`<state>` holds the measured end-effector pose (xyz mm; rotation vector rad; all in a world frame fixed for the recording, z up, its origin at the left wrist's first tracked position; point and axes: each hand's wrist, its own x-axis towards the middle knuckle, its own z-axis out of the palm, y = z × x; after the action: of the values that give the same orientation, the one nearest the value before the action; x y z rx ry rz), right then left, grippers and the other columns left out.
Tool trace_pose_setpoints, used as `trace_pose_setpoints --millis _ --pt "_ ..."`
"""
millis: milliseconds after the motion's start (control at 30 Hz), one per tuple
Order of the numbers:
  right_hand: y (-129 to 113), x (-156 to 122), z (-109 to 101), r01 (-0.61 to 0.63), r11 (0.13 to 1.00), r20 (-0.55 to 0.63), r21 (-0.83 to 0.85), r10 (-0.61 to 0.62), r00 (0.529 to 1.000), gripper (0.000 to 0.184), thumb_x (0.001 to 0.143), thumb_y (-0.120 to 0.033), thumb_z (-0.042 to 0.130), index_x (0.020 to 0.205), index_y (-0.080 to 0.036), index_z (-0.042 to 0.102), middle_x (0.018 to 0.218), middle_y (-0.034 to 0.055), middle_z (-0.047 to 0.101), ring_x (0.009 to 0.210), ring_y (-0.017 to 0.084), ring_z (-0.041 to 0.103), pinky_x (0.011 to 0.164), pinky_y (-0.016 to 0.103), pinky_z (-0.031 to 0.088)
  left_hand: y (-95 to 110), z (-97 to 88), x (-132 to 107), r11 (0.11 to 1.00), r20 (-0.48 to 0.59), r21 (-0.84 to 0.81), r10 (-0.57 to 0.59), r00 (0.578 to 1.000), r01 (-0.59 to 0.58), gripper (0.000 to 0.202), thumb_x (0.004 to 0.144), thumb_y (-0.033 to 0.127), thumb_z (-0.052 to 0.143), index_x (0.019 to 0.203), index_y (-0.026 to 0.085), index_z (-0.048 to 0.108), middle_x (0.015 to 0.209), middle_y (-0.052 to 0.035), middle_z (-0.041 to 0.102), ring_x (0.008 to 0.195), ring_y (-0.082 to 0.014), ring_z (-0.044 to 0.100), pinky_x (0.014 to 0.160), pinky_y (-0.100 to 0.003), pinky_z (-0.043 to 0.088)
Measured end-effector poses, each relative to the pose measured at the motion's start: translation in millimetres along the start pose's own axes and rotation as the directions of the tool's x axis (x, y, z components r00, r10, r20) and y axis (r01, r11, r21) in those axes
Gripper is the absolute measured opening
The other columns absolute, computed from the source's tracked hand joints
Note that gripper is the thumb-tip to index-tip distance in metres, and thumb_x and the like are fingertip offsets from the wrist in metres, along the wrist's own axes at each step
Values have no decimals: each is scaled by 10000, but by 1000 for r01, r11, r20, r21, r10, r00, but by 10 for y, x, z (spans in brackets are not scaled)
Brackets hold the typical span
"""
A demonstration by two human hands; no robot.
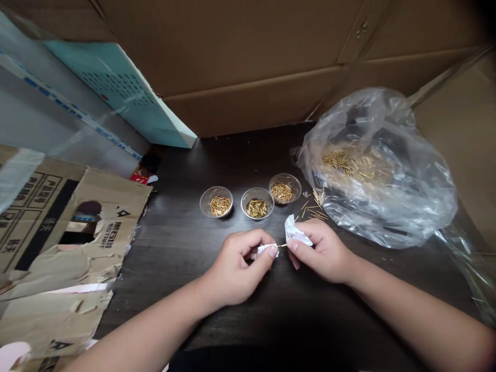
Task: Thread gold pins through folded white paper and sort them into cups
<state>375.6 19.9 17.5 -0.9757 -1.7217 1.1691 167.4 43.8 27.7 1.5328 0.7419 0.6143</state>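
between both hands (237, 268) (328, 253), a golden pin (283, 245), white paper (296, 235) pinched in each

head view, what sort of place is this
Probably a makeshift work spot for small parts: three clear cups of gold-coloured pins stand on a dark surface, a plastic bag holds more, and brown cardboard rises behind.

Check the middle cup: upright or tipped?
Upright. The middle cup sits on the dark table, its round rim facing up and a heap of gold pins inside.

Dim light, glinting plastic bag (406, 209), dark corner
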Motion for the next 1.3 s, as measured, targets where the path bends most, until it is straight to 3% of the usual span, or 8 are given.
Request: trace_pose_setpoints --millis 300,467,667,800,967,1100,1200,1300 --pt "-50 10 -12 55 989 -5 -140 -57 998 355 962 -220 492 614 -146 496 518 -37 441 477 59 379 501 234 295 4 -8 7 993 -5 106 59 998 -59 199 965 232 567 802 117 581 627 15 534 531 -46 449 518 -169 354" --pt "-85 40 -77 74 974 55 -213 -64 996 340 927 -191 515 633 -162 347 555 -49 311 500 54 281 494 225 243 11 -44 9 922 15 326 215 977 -208 144 940 186 580 816 119 610 675 -2 579 597 -71 505 582 -203 390" --pt "-103 37 -133 103 956 127 -276 -70 989 325 921 -174 524 659 -165 331 581 -45 305 515 55 288 508 222 237 -25 -66 0 847 66 432 314 947 -310 83 928 137 577 863 114 624 726 -20 615 637 -84 549 619 -214 418" --pt "-94 40 -145 96 960 146 -263 -59 988 325 931 -184 518 661 -161 339 585 -43 316 519 55 293 511 221 241 -36 -56 -4 852 59 423 314 948 -309 79 929 139 578 872 112 625 732 -20 616 645 -82 552 626 -211 421" --pt "-49 41 -142 84 978 150 -190 -56 987 332 955 -206 504 663 -161 353 587 -45 300 519 55 283 502 217 244 -3 -32 -3 918 16 328 232 973 -225 135 935 177 581 818 119 615 678 1 570 604 -65 494 586 -197 387" --pt "-47 27 -131 118 972 153 -202 -88 984 336 959 -191 502 669 -168 333 592 -44 299 523 62 285 504 227 243 7 -1 2 998 33 61 -5 999 3 238 964 291 566 799 120 569 619 17 515 496 -50 448 467 -171 349" --pt "-71 14 -123 185 941 162 -285 -143 976 320 953 -160 509 693 -173 323 616 -37 318 550 73 305 537 242 253 5 11 3 952 108 -181 -229 967 246 304 958 409 579 850 129 526 599 37 498 414 -47 434 383 -152 348" --pt "-107 8 -132 244 910 197 -334 -185 963 277 947 -129 503 721 -176 350 643 -32 335 575 84 324 567 254 270 6 -3 12 878 186 -316 -313 931 359 327 929 434 633 881 133 515 577 53 496 386 -38 416 361 -136 365"
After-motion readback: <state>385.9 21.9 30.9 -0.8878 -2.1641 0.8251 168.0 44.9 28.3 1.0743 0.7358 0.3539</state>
